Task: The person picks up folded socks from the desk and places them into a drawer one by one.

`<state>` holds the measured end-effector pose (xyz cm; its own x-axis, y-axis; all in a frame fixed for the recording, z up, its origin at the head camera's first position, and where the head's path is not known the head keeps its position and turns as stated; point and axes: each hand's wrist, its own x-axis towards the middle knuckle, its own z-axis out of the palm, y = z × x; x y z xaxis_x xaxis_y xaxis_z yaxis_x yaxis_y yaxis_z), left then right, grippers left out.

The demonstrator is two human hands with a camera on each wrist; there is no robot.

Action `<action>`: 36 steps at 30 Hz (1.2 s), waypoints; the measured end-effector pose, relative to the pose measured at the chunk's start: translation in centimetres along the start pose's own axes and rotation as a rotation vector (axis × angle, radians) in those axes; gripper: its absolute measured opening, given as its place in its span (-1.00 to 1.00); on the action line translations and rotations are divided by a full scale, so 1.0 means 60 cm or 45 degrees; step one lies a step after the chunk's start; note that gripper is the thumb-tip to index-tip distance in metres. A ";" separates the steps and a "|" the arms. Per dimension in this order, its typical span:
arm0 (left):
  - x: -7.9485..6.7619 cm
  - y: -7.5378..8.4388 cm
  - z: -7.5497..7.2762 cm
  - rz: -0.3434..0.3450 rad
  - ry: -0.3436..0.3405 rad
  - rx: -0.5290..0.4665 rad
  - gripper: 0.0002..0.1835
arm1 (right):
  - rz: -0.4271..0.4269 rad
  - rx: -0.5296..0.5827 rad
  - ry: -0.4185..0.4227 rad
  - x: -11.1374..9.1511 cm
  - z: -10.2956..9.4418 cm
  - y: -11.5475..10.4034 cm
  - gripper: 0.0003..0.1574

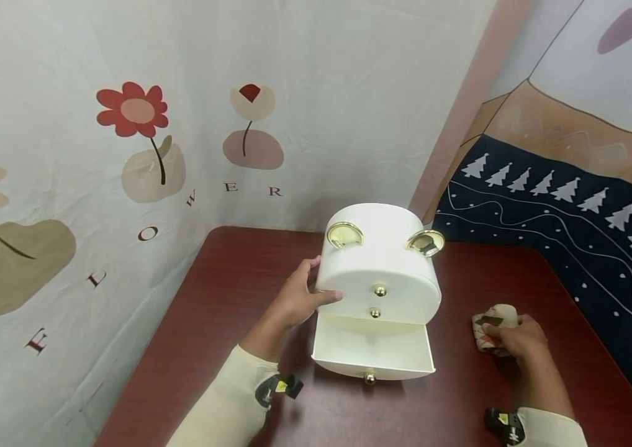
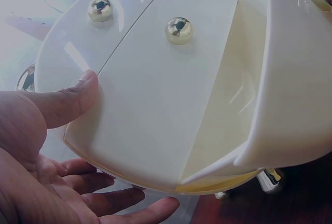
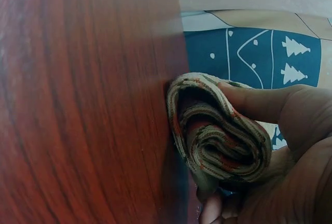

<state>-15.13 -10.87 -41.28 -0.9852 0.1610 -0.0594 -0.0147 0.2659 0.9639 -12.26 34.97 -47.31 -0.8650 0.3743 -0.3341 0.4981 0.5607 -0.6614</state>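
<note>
A white mini drawer cabinet with a rounded top and two gold ear-shaped trims stands on the table. Its bottom drawer is pulled out, and no contents show inside. My left hand is at the cabinet's left side, the thumb resting on the front face and the other fingers stretched along the side. To the right of the cabinet, my right hand grips a rolled-up sock, cream knit with red and green patterning. The right wrist view shows the coiled end of the sock, close over the tabletop.
The dark red wooden table reaches back to a white curtain printed with flowers and letters. On the right hangs a navy cloth with white trees. Gold knobs stick out from the drawer fronts.
</note>
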 end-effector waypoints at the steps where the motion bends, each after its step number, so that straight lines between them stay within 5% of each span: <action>1: 0.000 0.000 0.000 0.000 0.001 -0.001 0.03 | 0.005 0.006 0.001 -0.001 0.000 0.000 -0.02; 13: -0.002 0.002 -0.002 0.015 0.017 0.010 0.01 | -0.051 -0.003 -0.081 -0.030 -0.028 -0.018 0.14; 28: -0.004 -0.001 0.000 0.001 0.010 -0.008 0.02 | -0.265 0.034 0.116 -0.117 -0.030 -0.077 -0.16; 36: -0.004 0.001 -0.001 0.003 0.014 0.018 0.01 | -0.350 0.078 0.125 -0.159 -0.021 -0.099 -0.18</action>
<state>-14.92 -10.92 -41.18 -0.9871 0.1510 -0.0540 -0.0099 0.2791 0.9602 -6.90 29.01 -39.32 -0.9555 0.2861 -0.0724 0.2391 0.6066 -0.7582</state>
